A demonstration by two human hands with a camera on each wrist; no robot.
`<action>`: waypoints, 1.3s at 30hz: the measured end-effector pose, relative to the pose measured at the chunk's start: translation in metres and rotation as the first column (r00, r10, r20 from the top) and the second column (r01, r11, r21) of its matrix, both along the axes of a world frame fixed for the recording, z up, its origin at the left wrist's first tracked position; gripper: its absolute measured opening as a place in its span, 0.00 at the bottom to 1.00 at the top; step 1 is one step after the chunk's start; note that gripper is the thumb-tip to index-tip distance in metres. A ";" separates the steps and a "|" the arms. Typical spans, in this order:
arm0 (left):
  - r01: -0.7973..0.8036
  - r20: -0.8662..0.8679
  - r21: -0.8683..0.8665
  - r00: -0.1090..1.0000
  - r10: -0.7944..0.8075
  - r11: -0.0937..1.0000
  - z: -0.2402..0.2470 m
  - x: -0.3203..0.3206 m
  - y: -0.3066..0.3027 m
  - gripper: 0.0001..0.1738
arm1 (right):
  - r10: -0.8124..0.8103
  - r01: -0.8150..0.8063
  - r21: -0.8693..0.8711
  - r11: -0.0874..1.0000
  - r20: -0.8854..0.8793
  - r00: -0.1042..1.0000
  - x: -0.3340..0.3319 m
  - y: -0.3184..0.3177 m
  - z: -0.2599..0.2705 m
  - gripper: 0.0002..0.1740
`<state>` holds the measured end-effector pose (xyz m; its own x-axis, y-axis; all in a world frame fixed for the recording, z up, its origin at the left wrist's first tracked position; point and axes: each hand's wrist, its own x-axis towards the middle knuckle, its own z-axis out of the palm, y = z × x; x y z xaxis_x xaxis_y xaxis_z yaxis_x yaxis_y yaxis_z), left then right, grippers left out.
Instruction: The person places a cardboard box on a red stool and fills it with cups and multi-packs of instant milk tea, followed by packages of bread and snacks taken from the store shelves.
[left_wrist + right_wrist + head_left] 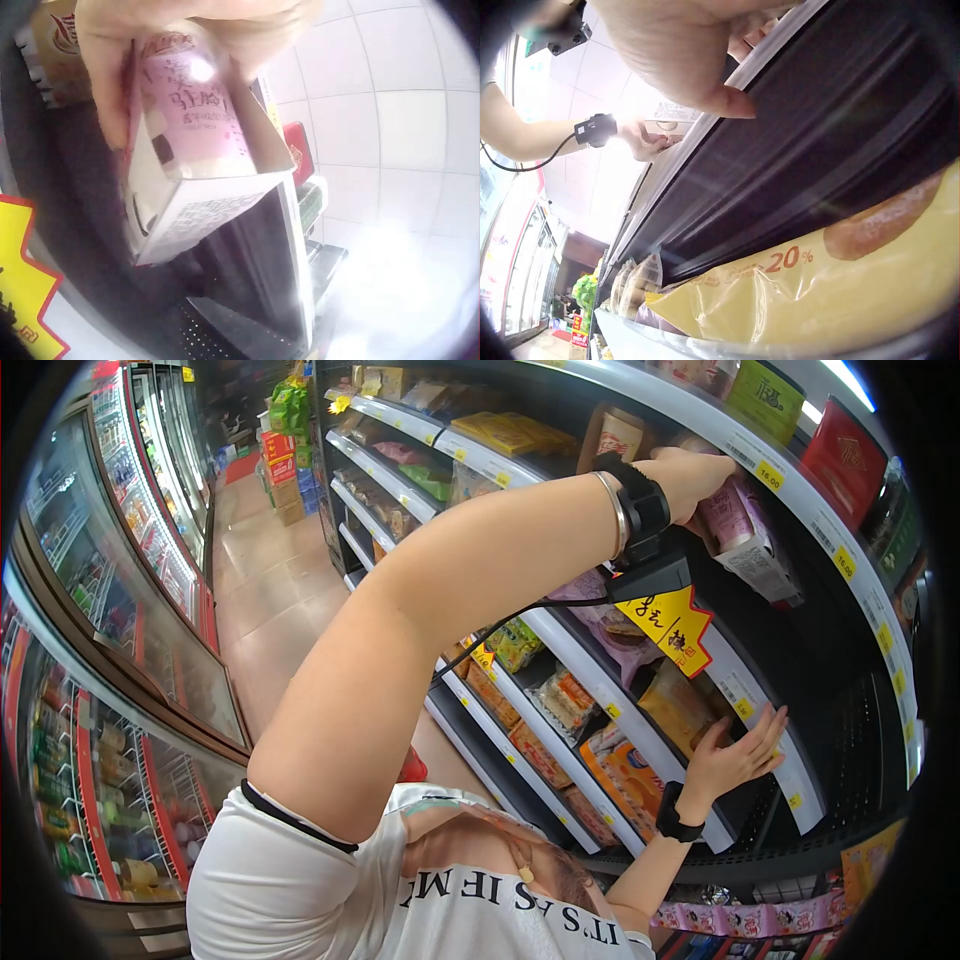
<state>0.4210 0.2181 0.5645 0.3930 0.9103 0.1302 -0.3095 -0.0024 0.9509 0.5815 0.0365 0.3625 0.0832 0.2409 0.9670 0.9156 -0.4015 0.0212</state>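
My left hand (pixel 685 478) reaches into the upper shelf and grips an open-sided white and pink carton (pixel 750 560). In the left wrist view, my thumb and fingers clasp both sides of the carton (pixel 206 206). A rounded lilac container (pixel 196 124) with printed characters sits inside it. Lower on the rack, my right hand (pixel 735 755) rests on a shelf's white front edge (pixel 745 705), fingers spread. In the right wrist view, the thumb of this hand (pixel 675 56) lies against the shelf's edge. A yellow packet (pixel 795 289) is on the shelf below.
A yellow price sign (pixel 665 625) juts from the shelf edge below my left hand. Red (pixel 842 455) and green (pixel 765 398) boxes stand on the top shelf. Lower shelves hold orange packets (pixel 625 765). Glass-door fridges (pixel 130 600) line the aisle's left side.
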 end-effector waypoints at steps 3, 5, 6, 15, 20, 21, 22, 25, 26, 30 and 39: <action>0.138 -0.029 0.024 0.990 -0.138 0.990 -0.004 -0.026 -0.010 0.23 | 0.003 -0.003 0.001 1.000 -0.009 1.000 -0.002 -0.001 0.001 0.30; 0.227 -0.044 0.033 0.973 -0.226 0.973 -0.010 -0.038 -0.012 0.24 | -0.003 0.003 0.003 1.000 0.008 1.000 -0.002 -0.001 0.002 0.30; 0.263 -0.071 0.031 0.963 -0.261 0.964 -0.013 -0.044 -0.012 0.25 | -0.001 0.001 0.005 1.000 0.008 1.000 -0.003 -0.002 0.002 0.30; 0.364 -0.038 -0.049 0.930 -0.366 0.930 -0.029 -0.117 -0.020 0.25 | 0.077 -0.078 -0.040 0.996 -0.014 0.997 -0.001 -0.010 0.003 0.32; 0.389 -0.024 -0.052 0.920 -0.391 0.920 -0.052 -0.186 -0.033 0.25 | 0.488 -0.472 0.139 0.870 -0.121 0.864 -0.018 -0.028 0.011 0.24; 0.382 -0.022 -0.045 0.923 -0.383 0.923 -0.062 -0.201 -0.034 0.25 | 0.493 -0.477 0.139 0.868 -0.124 0.861 -0.023 -0.030 0.009 0.24; 0.394 0.020 0.030 0.919 -0.394 0.919 -0.074 -0.214 -0.038 0.27 | 0.664 -0.613 0.255 0.748 -0.287 0.690 -0.030 -0.031 0.007 0.24; 0.358 0.075 -0.015 0.931 -0.356 0.933 -0.105 -0.265 -0.057 0.38 | 0.755 -0.714 0.468 0.521 -0.643 0.129 -0.078 -0.023 0.011 0.27; 0.337 0.077 -0.020 0.939 -0.335 0.941 -0.117 -0.279 -0.063 0.40 | 0.722 -0.762 0.469 0.447 -0.692 -0.002 -0.086 -0.015 0.002 0.29; 0.323 0.083 -0.046 0.944 -0.319 0.945 -0.169 -0.345 -0.083 0.47 | 0.231 -0.578 0.809 0.106 -0.586 -0.777 -0.134 0.000 -0.047 0.43; 0.074 0.019 -0.170 0.997 -0.071 0.983 -0.257 -0.485 -0.125 0.46 | -0.271 -0.521 0.853 0.047 -0.491 -0.828 -0.268 0.051 -0.095 0.47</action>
<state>-0.0637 0.0933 0.3078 0.4580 0.8887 -0.0191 -0.3152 0.1824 0.9313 0.3130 0.0871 0.2674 -0.3955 0.9184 -0.0098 -0.5536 -0.2468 -0.7953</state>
